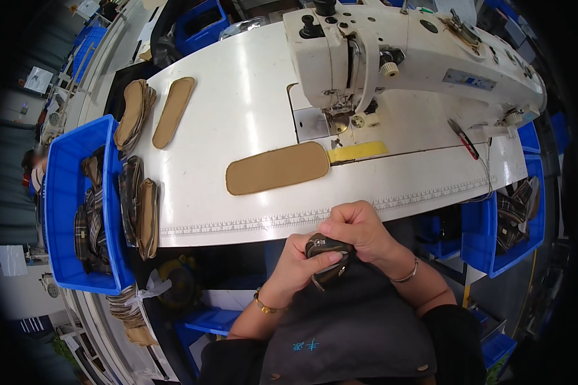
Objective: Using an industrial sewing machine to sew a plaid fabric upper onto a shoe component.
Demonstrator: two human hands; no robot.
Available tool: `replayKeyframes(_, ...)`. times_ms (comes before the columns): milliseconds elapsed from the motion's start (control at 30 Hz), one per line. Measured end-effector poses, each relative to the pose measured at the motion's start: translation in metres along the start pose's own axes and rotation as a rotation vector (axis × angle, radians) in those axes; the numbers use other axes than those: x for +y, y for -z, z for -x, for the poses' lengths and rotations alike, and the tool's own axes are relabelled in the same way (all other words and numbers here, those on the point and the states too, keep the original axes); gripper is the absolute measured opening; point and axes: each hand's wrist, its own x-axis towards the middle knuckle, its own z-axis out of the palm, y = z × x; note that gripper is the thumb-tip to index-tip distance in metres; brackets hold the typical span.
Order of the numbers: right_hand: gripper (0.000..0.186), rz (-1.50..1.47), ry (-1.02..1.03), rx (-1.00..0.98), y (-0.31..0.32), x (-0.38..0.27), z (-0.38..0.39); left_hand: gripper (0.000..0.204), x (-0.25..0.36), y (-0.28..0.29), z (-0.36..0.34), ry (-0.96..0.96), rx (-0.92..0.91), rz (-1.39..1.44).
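Note:
Close in front of my apron, beyond the white table's near edge, I hold a small dark zippered pouch (318,244) with metal pulls. My left hand (293,262) is closed on its left side, thumb pressed across it. My right hand (361,233) pinches the upper right part with bent fingers. Both hands hide much of the pouch. Farther up on the table lies a flat tan oval panel (278,169), apart from my hands. Its right end meets a yellow strip (359,151) beside the sewing machine's needle area (340,122).
A white sewing machine (424,58) spans the back right. Red-and-black thread snips (464,139) lie below its arm. Tan panels (133,112) are stacked at the left, beside a blue bin (52,212) of plaid pieces. Another blue bin (488,247) stands at the right. A ruler strip (250,222) runs along the near edge.

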Motion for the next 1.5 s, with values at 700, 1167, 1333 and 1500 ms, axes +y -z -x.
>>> replayKeyframes(700,0.031,0.404,0.258,0.161,-0.009,0.022,0.020,0.023,-0.006,0.009,0.016,-0.026,0.180,0.093)
replayKeyframes(1167,0.034,0.597,0.196,-0.255,-0.004,0.007,0.017,0.027,-0.012,0.033,0.036,0.112,-0.044,0.149)
replayKeyframes(1333,0.034,0.708,0.368,-0.123,-0.006,0.014,0.020,0.023,-0.017,0.020,0.040,0.091,0.018,0.220)
replayKeyframes(1500,0.033,0.653,0.414,-0.088,-0.017,0.016,0.021,0.021,0.000,-0.014,0.047,-0.569,0.483,-0.498)
